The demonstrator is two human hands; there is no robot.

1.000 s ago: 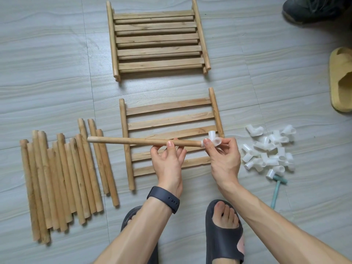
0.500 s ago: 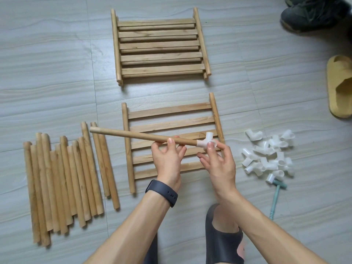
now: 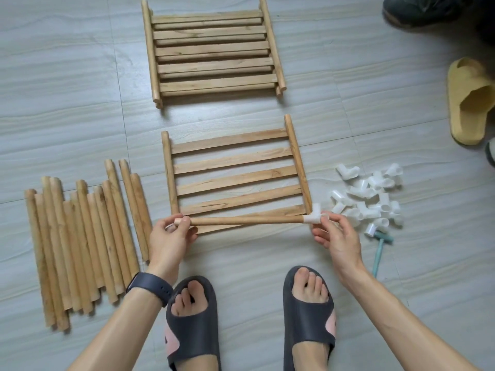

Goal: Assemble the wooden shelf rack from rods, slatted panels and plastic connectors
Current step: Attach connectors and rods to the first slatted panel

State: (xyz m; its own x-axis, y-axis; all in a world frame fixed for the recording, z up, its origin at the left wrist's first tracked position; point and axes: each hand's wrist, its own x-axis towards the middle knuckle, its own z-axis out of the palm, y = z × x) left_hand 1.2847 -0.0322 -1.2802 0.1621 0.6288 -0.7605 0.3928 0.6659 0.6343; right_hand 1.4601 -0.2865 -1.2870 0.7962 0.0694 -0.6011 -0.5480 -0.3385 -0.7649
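Note:
I hold one wooden rod (image 3: pixel 246 220) level over the near edge of a single slatted panel (image 3: pixel 233 174) on the floor. My left hand (image 3: pixel 171 236) pinches the rod's left end. A white plastic connector (image 3: pixel 312 215) sits on the rod's right end, and my right hand (image 3: pixel 336 235) pinches that connector. A row of several loose rods (image 3: pixel 80 236) lies at the left. A heap of white connectors (image 3: pixel 369 199) lies at the right. A stack of slatted panels (image 3: pixel 214 52) rests farther away.
A small teal mallet (image 3: pixel 380 250) lies by the connector heap. My two feet in dark slippers (image 3: pixel 308 317) stand close below the rod. A yellow slipper (image 3: pixel 468 103) and a dark shoe (image 3: pixel 417 9) sit at the right edge of the tiled floor.
My left hand slid from the rod's middle to its left end. The rod shifted right and toward me, with the connector now seated on its right end.

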